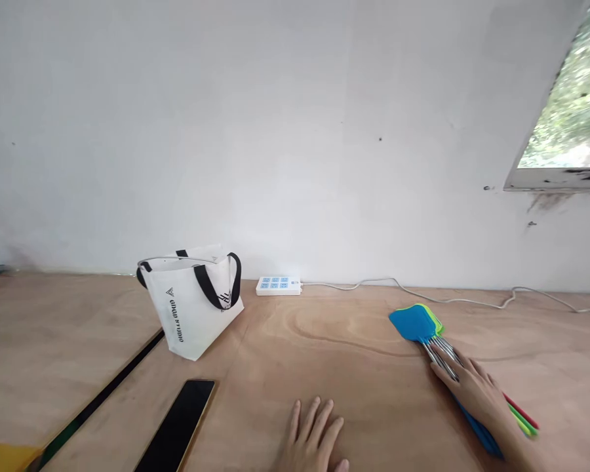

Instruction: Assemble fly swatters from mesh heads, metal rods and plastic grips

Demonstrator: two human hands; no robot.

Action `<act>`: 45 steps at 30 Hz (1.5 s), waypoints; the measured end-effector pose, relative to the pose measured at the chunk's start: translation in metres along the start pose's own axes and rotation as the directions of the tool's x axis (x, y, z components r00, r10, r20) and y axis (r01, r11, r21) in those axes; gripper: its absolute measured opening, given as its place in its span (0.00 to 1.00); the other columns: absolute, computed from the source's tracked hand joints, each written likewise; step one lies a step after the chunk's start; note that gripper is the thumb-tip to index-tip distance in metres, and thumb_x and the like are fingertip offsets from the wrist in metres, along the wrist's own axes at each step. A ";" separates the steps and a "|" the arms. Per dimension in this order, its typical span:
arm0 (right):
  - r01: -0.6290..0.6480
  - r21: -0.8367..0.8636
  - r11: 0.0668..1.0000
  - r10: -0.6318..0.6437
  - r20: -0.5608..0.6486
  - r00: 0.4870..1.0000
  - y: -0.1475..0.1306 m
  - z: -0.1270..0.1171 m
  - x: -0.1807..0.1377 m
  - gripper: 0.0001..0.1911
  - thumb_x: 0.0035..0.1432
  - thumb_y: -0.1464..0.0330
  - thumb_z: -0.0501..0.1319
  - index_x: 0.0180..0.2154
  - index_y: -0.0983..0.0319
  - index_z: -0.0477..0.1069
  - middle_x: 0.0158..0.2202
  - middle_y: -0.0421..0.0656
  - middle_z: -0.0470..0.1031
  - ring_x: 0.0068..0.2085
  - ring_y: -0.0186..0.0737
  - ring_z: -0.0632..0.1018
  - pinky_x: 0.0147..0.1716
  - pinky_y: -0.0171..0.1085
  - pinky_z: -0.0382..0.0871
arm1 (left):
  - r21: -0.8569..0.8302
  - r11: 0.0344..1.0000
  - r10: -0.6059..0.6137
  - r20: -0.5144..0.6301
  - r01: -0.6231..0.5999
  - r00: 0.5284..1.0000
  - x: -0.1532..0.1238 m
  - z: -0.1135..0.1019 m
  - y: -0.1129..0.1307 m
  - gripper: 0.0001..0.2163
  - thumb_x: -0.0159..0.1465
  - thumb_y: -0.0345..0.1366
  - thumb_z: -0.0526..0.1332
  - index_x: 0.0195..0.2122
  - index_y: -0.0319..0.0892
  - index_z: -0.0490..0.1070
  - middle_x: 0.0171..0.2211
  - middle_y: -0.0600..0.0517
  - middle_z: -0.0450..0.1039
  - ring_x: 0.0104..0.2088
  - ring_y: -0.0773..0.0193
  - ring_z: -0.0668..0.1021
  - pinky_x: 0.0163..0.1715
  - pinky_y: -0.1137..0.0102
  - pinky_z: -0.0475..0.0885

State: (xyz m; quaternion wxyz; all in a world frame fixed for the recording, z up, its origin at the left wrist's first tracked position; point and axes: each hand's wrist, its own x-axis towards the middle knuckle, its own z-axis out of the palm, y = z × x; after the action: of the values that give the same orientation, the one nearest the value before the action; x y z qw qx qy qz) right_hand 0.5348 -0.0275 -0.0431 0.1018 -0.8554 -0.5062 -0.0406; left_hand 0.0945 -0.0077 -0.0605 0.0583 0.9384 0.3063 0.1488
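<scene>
The two hands were apart: the left hand (311, 440) lay spread on the wooden tabletop (354, 380); the right hand (474, 392) covered the metal shafts (440, 357) of bundled fly swatters (413, 322) lying rightward, its grip impossible to tell

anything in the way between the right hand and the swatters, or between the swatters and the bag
Nothing visible: the right hand is already on the swatters, and only table shows straight across to the bag. The power strip sits just behind that line, by the wall.
</scene>
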 end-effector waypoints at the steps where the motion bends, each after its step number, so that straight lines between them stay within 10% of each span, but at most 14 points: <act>1: 0.011 -0.013 1.000 -0.011 -0.008 1.000 -0.002 -0.002 -0.001 0.34 0.63 0.50 0.45 0.68 0.46 0.57 0.69 0.45 0.61 0.68 0.58 0.62 0.62 0.58 0.61 | -0.012 1.000 -0.001 0.015 0.002 1.000 0.000 -0.009 0.004 0.27 0.70 0.51 0.58 0.69 0.54 0.60 0.69 0.50 0.60 0.66 0.42 0.68 0.64 0.44 0.64; 13: 0.010 -0.077 0.997 -0.021 -0.137 0.990 -0.037 -0.011 -0.016 0.22 0.64 0.55 0.43 0.47 0.55 0.70 0.55 0.54 0.74 0.57 0.57 0.75 0.54 0.60 0.67 | -0.208 0.961 -0.188 -0.022 0.180 0.982 -0.005 -0.068 0.046 0.20 0.73 0.47 0.56 0.65 0.59 0.63 0.69 0.57 0.61 0.69 0.54 0.62 0.71 0.49 0.53; 40: -0.118 -0.137 0.983 0.127 0.053 0.991 -0.066 -0.044 -0.003 0.30 0.65 0.54 0.50 0.58 0.67 0.69 0.62 0.63 0.67 0.65 0.61 0.66 0.55 0.59 0.63 | -0.184 0.971 -0.169 -0.072 0.153 0.983 -0.010 -0.062 0.048 0.19 0.76 0.47 0.49 0.64 0.51 0.66 0.68 0.53 0.62 0.69 0.56 0.61 0.70 0.52 0.51; 45: -0.094 -0.169 0.981 0.093 -0.012 0.996 -0.078 -0.047 0.004 0.22 0.66 0.67 0.49 0.54 0.70 0.72 0.58 0.65 0.69 0.62 0.62 0.68 0.53 0.59 0.62 | -0.180 0.973 -0.162 -0.074 0.147 0.984 -0.010 -0.062 0.048 0.20 0.76 0.47 0.48 0.64 0.50 0.66 0.68 0.52 0.63 0.69 0.55 0.62 0.70 0.52 0.50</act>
State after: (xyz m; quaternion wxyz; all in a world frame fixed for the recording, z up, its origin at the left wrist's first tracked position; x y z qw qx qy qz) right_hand 0.4704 0.0022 0.0139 0.0314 -0.8837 -0.4601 -0.0805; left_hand 0.0941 -0.0516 0.0056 0.1377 0.8956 0.3665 0.2113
